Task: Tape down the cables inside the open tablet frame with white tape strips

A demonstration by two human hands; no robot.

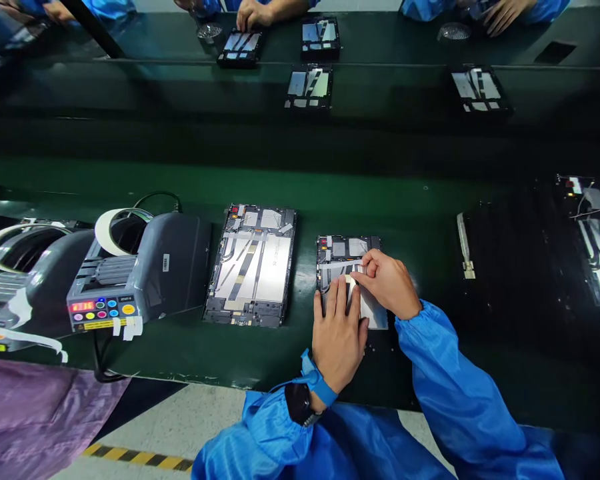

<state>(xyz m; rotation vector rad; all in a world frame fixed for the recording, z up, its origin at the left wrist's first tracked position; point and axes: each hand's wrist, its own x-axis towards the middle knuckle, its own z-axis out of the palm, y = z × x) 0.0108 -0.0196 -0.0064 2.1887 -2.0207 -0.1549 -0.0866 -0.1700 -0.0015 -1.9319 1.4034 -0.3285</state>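
Tablet (347,257), back cover off, lies on the green belt (380,193) right in front of the person, lower half hidden under both hands. Left hand (337,327) lies flat on it, fingers together and stretched, pressing down on the pale plate inside. Right hand (390,283) sits at the tablet's right side, fingers curled, tips pinched on something small near the middle of the board; what it is, cannot tell. The two hands touch at the fingertips. Blue sleeves on both arms, blue wrist strap (317,380) and a dark watch (296,402) on the left wrist.

Second open tablet (253,267) lies just left of the first, apart from it, untouched. Further left, two tape dispensers: near one (130,280) with lit coloured buttons and white strips hanging off its front, another (15,280) at the frame edge. Dark tray (530,267) to the right. More open tablets (309,87) across the belt, where other people's hands (253,13) work.
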